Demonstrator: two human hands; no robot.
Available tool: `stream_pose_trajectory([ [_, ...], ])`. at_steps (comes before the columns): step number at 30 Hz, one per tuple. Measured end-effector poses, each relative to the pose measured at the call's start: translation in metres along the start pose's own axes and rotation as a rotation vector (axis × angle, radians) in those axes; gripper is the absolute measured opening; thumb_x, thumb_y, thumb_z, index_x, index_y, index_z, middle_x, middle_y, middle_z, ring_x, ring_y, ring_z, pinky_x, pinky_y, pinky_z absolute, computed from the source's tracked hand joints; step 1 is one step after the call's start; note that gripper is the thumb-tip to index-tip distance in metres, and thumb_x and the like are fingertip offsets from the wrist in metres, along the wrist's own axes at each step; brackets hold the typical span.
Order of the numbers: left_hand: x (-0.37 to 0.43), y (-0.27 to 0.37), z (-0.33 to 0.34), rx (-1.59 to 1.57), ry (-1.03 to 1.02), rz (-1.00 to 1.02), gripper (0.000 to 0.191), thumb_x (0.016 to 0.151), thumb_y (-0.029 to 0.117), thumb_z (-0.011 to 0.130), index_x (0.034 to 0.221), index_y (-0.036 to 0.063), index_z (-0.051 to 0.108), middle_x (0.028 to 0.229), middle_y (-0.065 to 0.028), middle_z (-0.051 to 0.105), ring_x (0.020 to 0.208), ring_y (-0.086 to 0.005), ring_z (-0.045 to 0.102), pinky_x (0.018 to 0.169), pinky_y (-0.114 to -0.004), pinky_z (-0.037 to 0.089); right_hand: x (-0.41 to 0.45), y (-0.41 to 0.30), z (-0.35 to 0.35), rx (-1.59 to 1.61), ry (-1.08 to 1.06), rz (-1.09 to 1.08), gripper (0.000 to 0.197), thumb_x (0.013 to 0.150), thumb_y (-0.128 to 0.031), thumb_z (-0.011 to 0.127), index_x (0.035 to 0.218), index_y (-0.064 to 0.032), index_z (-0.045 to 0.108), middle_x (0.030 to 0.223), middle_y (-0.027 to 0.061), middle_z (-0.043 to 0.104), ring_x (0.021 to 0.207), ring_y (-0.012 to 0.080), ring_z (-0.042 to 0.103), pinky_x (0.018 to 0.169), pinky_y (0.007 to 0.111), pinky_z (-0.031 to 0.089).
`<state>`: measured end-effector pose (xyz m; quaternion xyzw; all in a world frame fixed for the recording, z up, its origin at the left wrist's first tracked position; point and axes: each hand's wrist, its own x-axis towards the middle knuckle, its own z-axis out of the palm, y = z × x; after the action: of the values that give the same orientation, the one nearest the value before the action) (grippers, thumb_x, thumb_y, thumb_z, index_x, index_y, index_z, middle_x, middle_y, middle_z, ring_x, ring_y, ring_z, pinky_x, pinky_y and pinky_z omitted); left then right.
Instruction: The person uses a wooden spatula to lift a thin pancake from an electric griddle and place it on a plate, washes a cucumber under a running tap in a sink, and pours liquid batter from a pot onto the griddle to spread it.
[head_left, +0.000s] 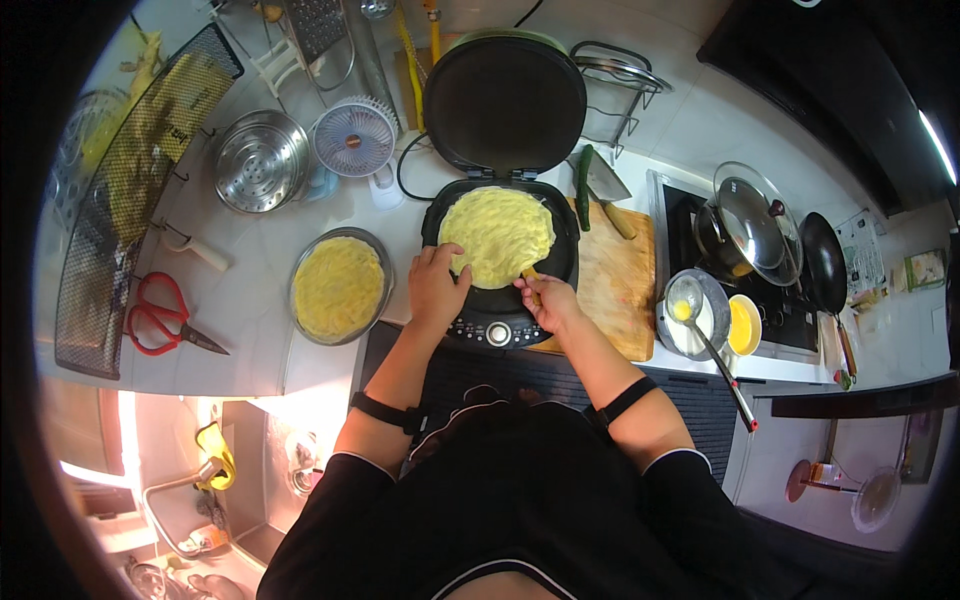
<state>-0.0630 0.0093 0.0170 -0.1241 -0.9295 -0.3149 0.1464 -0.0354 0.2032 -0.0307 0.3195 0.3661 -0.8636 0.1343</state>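
Note:
A thin yellow pancake (496, 234) lies in the black lower pan of an electric griddle (487, 304), off-centre towards the far left. The griddle's round lid (504, 105) is raised behind it. My left hand (435, 289) rests at the pancake's left edge, thumb and fingers apart and seemingly touching it. At the near right edge, my right hand (553, 300) grips a small tool with a yellowish handle (532, 283); its tip is hidden under or against the pancake. To the left, a round metal plate (388, 277) holds stacked yellow pancakes (337, 289).
A wooden cutting board (619, 292) with a cucumber (584, 187) and a cleaver (607, 184) lies right of the griddle. Beyond are a pot of pale batter (679, 337) with a ladle (709, 337), a cup of yellow liquid (742, 324) and a lidded pot (739, 232) on the cooktop.

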Motion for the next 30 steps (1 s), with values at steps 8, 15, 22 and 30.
stream_pose_trajectory([
  [8, -0.012, -0.008, -0.010, -0.068, 0.041, -0.021, 0.025, 0.069, 0.012, 0.066, 0.092, 0.0133, 0.058, 0.085, -0.0061, 0.054, 0.082, -0.0285, 0.052, 0.072, -0.039, 0.043, 0.003, -0.009, -0.004, 0.048, -0.132, -0.010, 0.020, 0.087, -0.001, 0.049, 0.107, -0.0013, 0.052, 0.083, 0.0088, 0.060, 0.058, 0.0102, 0.049, 0.053, 0.021, 0.042],
  [15, -0.019, -0.015, -0.007, -0.116, 0.086, -0.021, 0.022, 0.069, 0.009, 0.065, 0.090, 0.0124, 0.058, 0.088, -0.0060, 0.055, 0.085, -0.0283, 0.052, 0.074, -0.038, 0.043, -0.038, -0.042, -0.012, -0.045, -0.302, -0.207, 0.022, 0.088, -0.003, 0.049, 0.110, -0.0005, 0.051, 0.084, 0.0074, 0.059, 0.058, 0.0091, 0.047, 0.050, 0.021, 0.039],
  [22, -0.019, -0.027, -0.015, -0.182, 0.195, -0.066, 0.023, 0.070, 0.004, 0.063, 0.092, 0.0076, 0.058, 0.091, -0.0098, 0.055, 0.089, -0.0279, 0.053, 0.079, -0.037, 0.042, -0.071, -0.064, 0.010, -1.296, 0.081, -1.324, 0.024, 0.079, 0.003, 0.049, 0.101, 0.0037, 0.057, 0.082, 0.0190, 0.060, 0.072, 0.0317, 0.059, 0.065, 0.040, 0.046],
  [30, -0.033, -0.036, -0.021, -0.098, 0.198, -0.102, 0.024, 0.071, 0.006, 0.062, 0.094, 0.0101, 0.058, 0.097, -0.0101, 0.053, 0.092, -0.0318, 0.050, 0.082, -0.039, 0.040, -0.049, 0.003, -0.019, -1.954, 0.142, -1.247, 0.030, 0.077, -0.004, 0.047, 0.106, -0.0011, 0.054, 0.089, 0.0135, 0.053, 0.081, 0.0298, 0.055, 0.069, 0.038, 0.048],
])
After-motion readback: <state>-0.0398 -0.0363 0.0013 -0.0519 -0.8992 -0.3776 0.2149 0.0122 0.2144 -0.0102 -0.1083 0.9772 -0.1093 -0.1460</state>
